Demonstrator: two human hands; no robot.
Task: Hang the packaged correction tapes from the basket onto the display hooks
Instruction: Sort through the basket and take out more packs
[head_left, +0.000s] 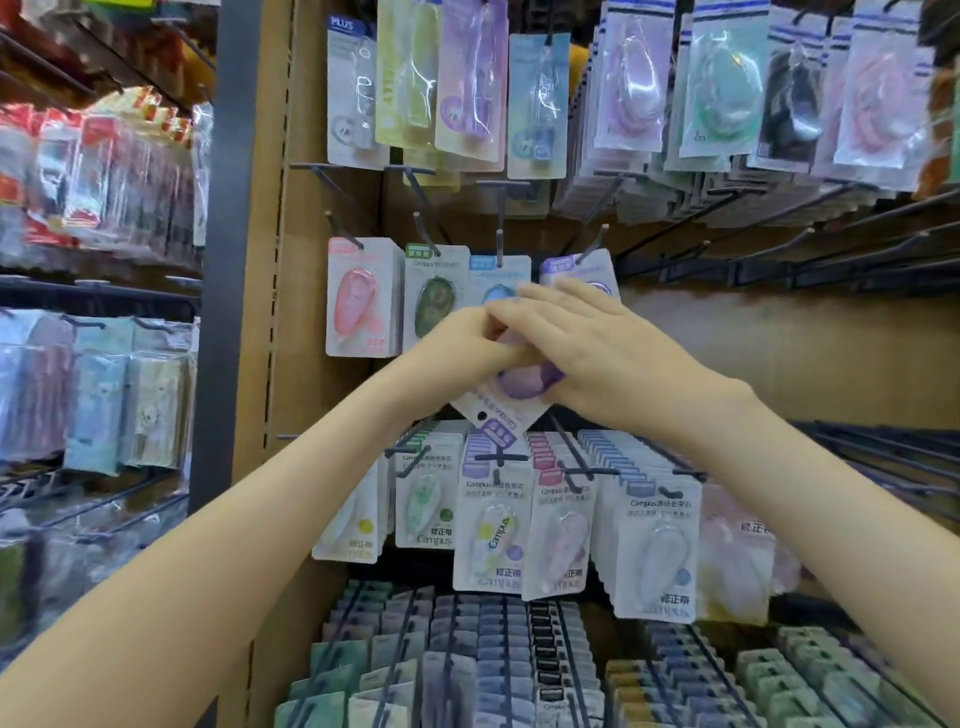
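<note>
Both my hands meet in front of the middle row of hooks. My left hand grips a purple packaged correction tape, which is turned upside down with its hang hole pointing down. My right hand lies over the same pack with fingers stretched out flat. Behind them hang a pink pack, a green pack, a blue pack and a purple pack on black display hooks. The basket is out of view.
Empty black hooks stick out to the right of the purple pack. Full rows of packs hang above and below. More packaged goods fill the shelving on the left, past a grey post.
</note>
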